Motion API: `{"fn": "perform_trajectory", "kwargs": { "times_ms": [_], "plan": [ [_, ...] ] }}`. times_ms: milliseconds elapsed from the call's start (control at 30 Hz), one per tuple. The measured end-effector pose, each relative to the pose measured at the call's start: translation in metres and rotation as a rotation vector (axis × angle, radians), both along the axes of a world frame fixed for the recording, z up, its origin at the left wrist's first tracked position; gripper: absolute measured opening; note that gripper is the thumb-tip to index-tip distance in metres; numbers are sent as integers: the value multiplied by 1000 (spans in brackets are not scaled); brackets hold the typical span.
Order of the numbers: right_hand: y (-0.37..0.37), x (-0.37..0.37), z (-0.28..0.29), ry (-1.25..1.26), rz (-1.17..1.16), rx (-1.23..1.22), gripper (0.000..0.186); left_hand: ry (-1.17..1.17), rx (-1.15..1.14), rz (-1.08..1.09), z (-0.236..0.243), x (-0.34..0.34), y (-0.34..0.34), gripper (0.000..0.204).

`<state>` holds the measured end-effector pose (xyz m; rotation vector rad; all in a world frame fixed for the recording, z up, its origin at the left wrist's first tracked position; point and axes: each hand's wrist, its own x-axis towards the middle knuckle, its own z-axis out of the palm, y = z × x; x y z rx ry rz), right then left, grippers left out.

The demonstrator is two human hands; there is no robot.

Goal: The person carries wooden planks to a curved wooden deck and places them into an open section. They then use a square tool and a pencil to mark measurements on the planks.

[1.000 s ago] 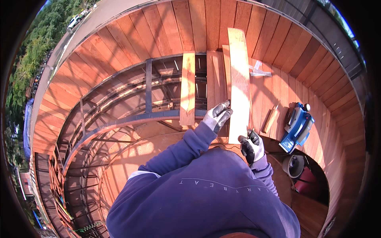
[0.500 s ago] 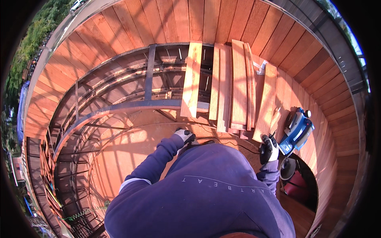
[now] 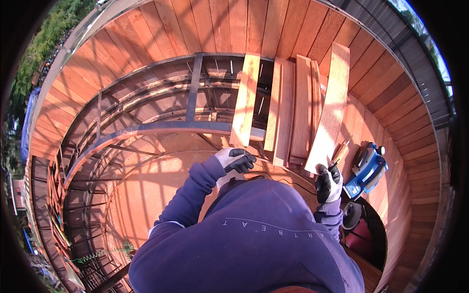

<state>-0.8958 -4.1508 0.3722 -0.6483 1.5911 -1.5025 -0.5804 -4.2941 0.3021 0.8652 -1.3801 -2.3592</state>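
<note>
My right hand point(image 3: 328, 183), in a white and black glove, is closed on the near end of a long wooden board point(image 3: 333, 105). The board tilts up with its far end over the other planks. A thin dark stick, perhaps a pencil, pokes up beside those fingers. My left hand point(image 3: 236, 160), gloved alike, hovers empty with its fingers apart, just short of a single plank point(image 3: 245, 100) that bridges the dark curved frame point(image 3: 166, 128). Between the hands lies a row of loose planks point(image 3: 286, 112), side by side and partly stacked.
A blue handheld power tool point(image 3: 366, 170), seemingly a planer, rests on the planked bench to the right. Below it a round opening point(image 3: 373, 229) shows dark and red things. Curved plank walls point(image 3: 195, 29) surround me. Bare frame ribs point(image 3: 88, 195) stand at left; a green coiled hose point(image 3: 93, 255) lies lower left.
The board in my right hand has risen and slid away from me, its far end now over the other planks. My left hand has moved up and right, its fingers spreading.
</note>
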Motion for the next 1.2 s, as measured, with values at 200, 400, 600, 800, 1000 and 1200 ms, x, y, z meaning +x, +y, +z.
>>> {"fn": "perform_trajectory", "kwargs": {
  "times_ms": [200, 400, 600, 800, 1000, 1200],
  "plan": [
    [-28, 54, 13, -174, 341, 51, 25, 283, -46, 256, 54, -37, -40, 45],
    [-68, 94, -8, -227, 637, 186, 15, 157, -364, 750, 0, -34, -76, 20],
    [-99, 123, -28, 94, 725, 77, 24, -130, -433, 753, -54, 25, -137, 22],
    [-101, 109, -21, 184, 112, -219, 33, -136, -306, 793, -110, 40, -194, 22],
    [-95, 57, -19, 760, -238, -112, 32, -337, -500, 594, -97, 15, -191, 10],
    [-104, 49, -31, 1170, -389, 83, 29, -213, -415, 578, -77, 15, -181, 18]
  ]
}}
